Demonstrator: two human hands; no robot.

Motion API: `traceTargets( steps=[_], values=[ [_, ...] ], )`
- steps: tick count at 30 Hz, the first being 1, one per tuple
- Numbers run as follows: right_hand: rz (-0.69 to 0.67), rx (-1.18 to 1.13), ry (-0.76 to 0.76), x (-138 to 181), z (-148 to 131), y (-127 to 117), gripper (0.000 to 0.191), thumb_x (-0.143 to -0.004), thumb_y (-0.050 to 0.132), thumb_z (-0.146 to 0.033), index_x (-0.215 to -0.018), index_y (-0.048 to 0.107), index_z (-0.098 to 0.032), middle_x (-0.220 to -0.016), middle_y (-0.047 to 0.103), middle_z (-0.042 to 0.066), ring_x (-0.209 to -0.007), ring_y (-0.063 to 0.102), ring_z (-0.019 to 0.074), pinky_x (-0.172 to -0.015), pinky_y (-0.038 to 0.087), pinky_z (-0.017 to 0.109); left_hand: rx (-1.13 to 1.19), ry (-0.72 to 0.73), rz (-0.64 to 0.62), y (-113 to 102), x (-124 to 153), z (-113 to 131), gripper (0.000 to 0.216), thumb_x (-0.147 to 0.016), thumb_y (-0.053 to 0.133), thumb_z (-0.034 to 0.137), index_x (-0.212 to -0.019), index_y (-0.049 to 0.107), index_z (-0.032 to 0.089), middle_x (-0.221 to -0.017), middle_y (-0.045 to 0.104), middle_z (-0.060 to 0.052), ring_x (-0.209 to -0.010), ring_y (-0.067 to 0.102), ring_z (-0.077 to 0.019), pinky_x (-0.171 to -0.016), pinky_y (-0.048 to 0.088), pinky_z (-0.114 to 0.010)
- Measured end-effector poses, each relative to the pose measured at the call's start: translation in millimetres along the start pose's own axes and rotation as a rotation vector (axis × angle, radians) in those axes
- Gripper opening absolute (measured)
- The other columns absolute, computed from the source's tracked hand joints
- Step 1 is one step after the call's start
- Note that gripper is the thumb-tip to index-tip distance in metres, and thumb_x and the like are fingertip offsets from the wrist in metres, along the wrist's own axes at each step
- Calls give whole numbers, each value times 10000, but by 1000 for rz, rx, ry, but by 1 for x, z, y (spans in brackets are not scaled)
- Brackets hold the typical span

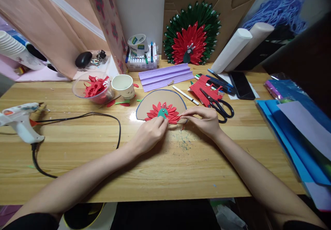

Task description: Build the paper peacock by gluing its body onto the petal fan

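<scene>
A brown cardboard half-disc with a blue-edged curve lies flat on the table. Pointed red paper petals fan out over its lower middle, around a green paper bird cutout with a small eye. My left hand is closed at the bottom of the cutout, its fingertips pinching the lower end, which they hide. My right hand has thumb and forefinger pinched on a red petal tip at the right side of the fan. Just beyond the right hand lie black scissors and a cut red paper piece.
A glue gun and its cord lie on the left. Behind are a bowl of red scraps, a paper cup, purple crepe paper and a finished-looking red-green peacock. Blue sheets lie right, near a phone.
</scene>
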State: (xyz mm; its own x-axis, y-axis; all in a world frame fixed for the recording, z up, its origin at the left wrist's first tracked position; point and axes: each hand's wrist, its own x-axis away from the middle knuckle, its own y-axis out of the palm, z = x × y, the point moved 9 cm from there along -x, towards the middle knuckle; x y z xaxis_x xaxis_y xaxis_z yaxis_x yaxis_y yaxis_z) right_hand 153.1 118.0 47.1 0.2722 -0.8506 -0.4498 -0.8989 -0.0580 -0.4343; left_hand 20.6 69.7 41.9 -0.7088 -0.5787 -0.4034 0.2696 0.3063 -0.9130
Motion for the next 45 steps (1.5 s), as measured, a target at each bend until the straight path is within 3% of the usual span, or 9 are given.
traceTargets(
  steps=[6,20,28,35,45],
  values=[
    [-74,-139,169,4,13,15,116,-725,711,-257,-816,722,-186,-819,727,50,-729,678,162,-686,568,302,-45,32,2,-2,-1,3,257,-913,338,90,-992,581,66,-785,611,-91,-631,550,-138,-527,446,-242],
    [-55,-178,220,2,18,14,32,-724,706,-208,-726,706,-175,-730,711,32,-686,657,150,-657,534,287,-30,27,38,-4,-1,2,200,-891,422,114,-984,593,67,-761,615,-75,-605,531,-138,-512,424,-240],
    [-91,-320,375,8,27,25,152,-697,734,-278,-784,680,-165,-755,688,27,-666,644,138,-632,543,279,-25,20,25,-3,-3,3,196,-904,413,135,-942,598,80,-732,596,-61,-599,525,-132,-517,414,-236],
    [-108,-307,393,7,26,24,127,-714,720,-270,-771,677,-164,-760,682,27,-695,629,138,-669,520,288,221,-145,16,1,-2,-11,248,-922,433,290,-910,618,125,-781,616,-58,-642,572,-135,-562,447,-241],
    [-129,-358,425,7,27,27,129,-697,732,-265,-745,675,-160,-756,679,22,-702,627,132,-682,523,288,319,-118,6,6,3,-12,204,-922,432,212,-941,615,125,-787,613,-54,-664,550,-129,-590,436,-238]
  ],
)
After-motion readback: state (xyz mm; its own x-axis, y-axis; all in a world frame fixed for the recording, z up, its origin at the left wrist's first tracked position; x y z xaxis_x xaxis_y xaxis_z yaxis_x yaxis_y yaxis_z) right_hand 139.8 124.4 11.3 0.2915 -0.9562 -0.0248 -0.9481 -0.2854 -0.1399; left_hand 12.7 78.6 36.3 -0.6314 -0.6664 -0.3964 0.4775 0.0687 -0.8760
